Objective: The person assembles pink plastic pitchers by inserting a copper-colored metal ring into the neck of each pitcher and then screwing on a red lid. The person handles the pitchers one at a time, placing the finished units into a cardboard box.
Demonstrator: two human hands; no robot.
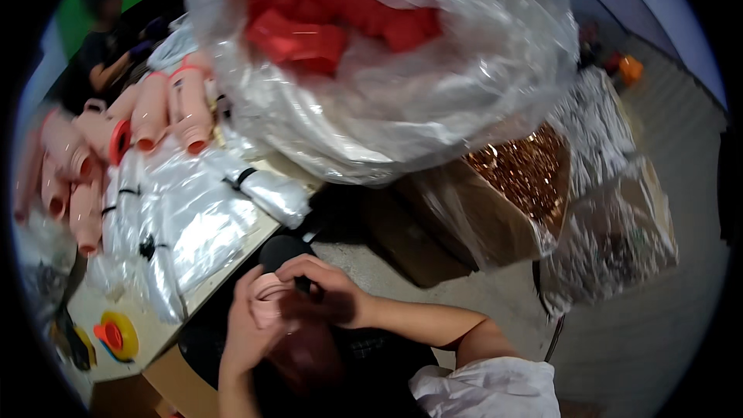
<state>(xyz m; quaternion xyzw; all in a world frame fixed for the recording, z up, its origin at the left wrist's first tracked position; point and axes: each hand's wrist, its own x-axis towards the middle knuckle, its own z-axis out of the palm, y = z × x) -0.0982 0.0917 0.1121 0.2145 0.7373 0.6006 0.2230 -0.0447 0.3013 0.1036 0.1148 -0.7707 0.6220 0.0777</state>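
My left hand [249, 325] holds a pink rubber-like tube piece [271, 294] from the left side. Over its top curls my right hand [329, 294], pinching a small dark part [302, 285] against the tube. Both hands work low in the view, just off the table's near corner, above my dark lap. A big clear plastic bag [402, 108] holding red plastic parts [325, 23] looms over the table behind them.
Several pink tube pieces [155, 116] lie at the table's left. Bundled clear bags with black ties [186, 217] cover the tabletop [224, 263]. Orange and yellow tape rolls [116, 333] sit near the front edge. A carton of copper-coloured bits [526, 174] stands on the floor; another person [104, 54] sits far left.
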